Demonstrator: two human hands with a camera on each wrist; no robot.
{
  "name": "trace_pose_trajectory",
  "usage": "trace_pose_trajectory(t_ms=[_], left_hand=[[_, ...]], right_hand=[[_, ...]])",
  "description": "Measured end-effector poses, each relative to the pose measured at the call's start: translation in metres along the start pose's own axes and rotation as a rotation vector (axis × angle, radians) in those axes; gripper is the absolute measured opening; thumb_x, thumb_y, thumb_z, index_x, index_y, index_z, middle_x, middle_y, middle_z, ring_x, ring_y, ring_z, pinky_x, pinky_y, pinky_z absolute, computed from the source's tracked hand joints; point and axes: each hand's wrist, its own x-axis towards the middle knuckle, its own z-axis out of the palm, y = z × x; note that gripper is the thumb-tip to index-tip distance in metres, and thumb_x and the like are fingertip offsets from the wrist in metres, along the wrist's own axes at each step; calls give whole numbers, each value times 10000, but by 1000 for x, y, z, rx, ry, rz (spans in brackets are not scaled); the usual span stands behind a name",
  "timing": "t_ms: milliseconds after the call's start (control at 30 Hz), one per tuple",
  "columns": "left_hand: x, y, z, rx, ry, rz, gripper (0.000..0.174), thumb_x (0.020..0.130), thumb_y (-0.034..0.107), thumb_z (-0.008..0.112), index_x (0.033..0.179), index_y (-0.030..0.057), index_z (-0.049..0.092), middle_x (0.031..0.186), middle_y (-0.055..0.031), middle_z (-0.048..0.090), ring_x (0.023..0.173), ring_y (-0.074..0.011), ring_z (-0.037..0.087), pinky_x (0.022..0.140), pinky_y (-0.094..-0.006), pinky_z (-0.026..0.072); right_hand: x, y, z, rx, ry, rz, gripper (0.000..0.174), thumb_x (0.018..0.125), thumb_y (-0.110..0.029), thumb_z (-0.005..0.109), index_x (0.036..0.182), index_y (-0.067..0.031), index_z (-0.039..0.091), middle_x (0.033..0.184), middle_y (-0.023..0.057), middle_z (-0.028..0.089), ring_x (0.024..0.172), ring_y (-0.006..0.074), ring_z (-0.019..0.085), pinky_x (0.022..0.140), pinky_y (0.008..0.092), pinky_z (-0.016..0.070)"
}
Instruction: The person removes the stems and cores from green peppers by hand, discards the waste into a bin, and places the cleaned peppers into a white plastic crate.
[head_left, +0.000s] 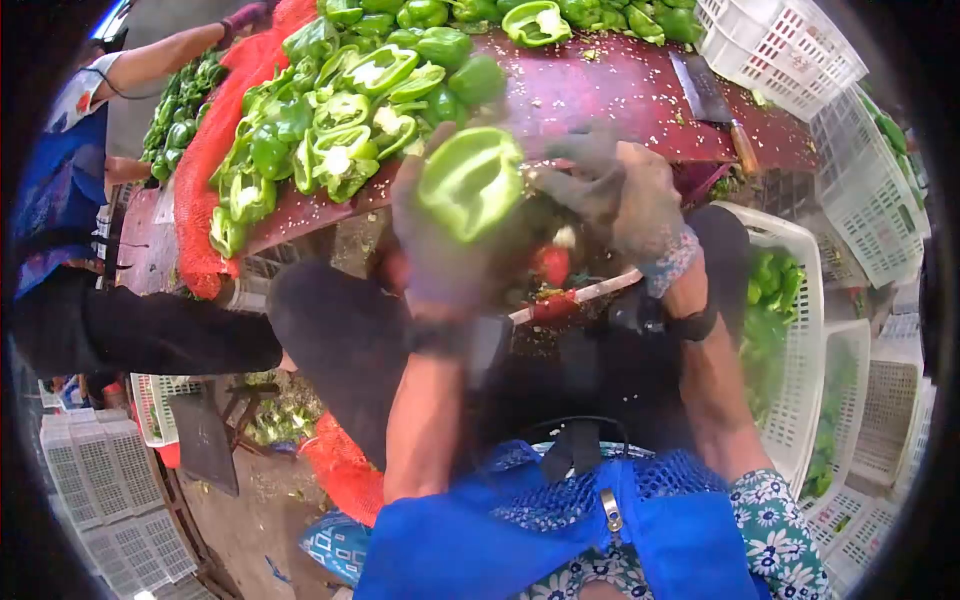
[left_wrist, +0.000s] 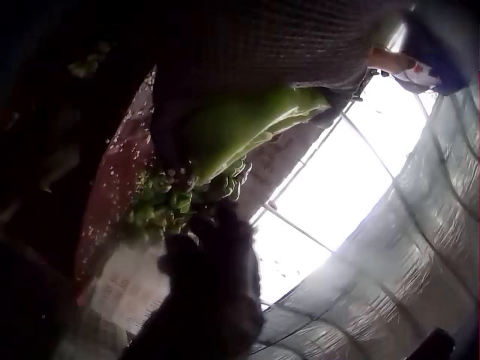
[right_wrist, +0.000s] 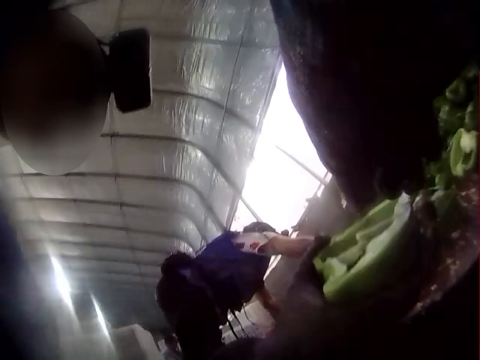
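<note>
A hollow green bell pepper half, its cut side up, is held in my gloved left hand over my lap, close to the table's near edge. That pepper half also shows in the left wrist view, and in the right wrist view the cut pepper has its pale inner ribs showing. My gloved right hand is just to the right of it, blurred, fingers pointing toward the pepper with nothing seen in them. In the left wrist view the right hand is a dark shape with loosely bent fingers.
Cut peppers are heaped on the seed-strewn red table. A cleaver lies at its right. White crates stand at my right, one holding green pieces. Red mesh edges the table; another person works at left.
</note>
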Motion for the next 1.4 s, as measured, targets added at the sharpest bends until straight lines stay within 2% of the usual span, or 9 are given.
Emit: trace_pose_trajectory(t_ms=[333,567,667,800,933,1033,1067,1200,1400], left_hand=[[-13,-18,1,754,-364,288,491,858,215,592,1303,58,457,1313,-178,508,1175,-288,525,997,-445,433],[-19,-14,12,236,-205,-36,536,875,374,493,1249,-10,514,1233,-180,579,1132,-294,567,963,-443,476],[-16,-3,21,582,-171,120,596,875,375,473,1325,-16,458,1283,-200,545,1180,-309,540,976,-451,468],[-5,-9,26,518,-135,289,404,812,23,652,1194,-37,534,1084,-97,633,931,-159,631,804,-274,515],[11,-5,-2,1347,-334,857,325,876,91,582,1178,-26,556,1096,-113,624,930,-177,624,804,-295,504],[18,29,-8,1057,161,481,246,883,133,549,1064,-20,616,1030,-150,632,951,-217,604,843,-330,478],[22,48,-2,920,398,310,228,862,130,561,1020,-20,631,1013,-165,635,964,-238,600,863,-342,469],[72,75,-99,1619,766,780,452,716,208,682,1085,-36,589,1087,-234,606,1021,-350,574,928,-401,438],[81,64,-124,1549,683,565,636,649,204,747,1178,-66,518,1143,-266,574,1065,-378,556,931,-403,432]], right_hand=[[-3,-37,8,-444,-139,-289,200,779,-119,545,947,-68,642,802,121,641,719,286,653,628,378,529],[16,31,20,861,454,-42,204,836,-112,543,982,-15,648,828,158,657,736,290,668,638,369,540],[5,60,15,19,222,109,224,865,-170,560,1027,-37,641,817,80,669,680,243,644,628,363,536],[-16,42,50,836,-178,329,210,870,-161,560,1027,-47,641,838,83,657,717,291,640,671,369,534],[-28,52,36,572,220,96,355,852,-183,639,1149,6,591,995,81,653,897,205,632,798,311,507],[-59,85,-43,373,342,-9,486,844,-165,671,1278,-4,523,1069,85,635,870,158,626,712,273,527],[-71,61,-83,361,427,470,485,842,-99,643,1305,-30,517,1118,93,627,887,149,621,720,264,528],[-154,124,-154,500,676,447,421,895,-142,588,1313,-121,550,1063,98,627,1068,196,594,819,269,482],[-139,86,-126,108,483,559,435,868,27,515,1285,-88,562,1133,57,609,805,43,564,514,144,349]])
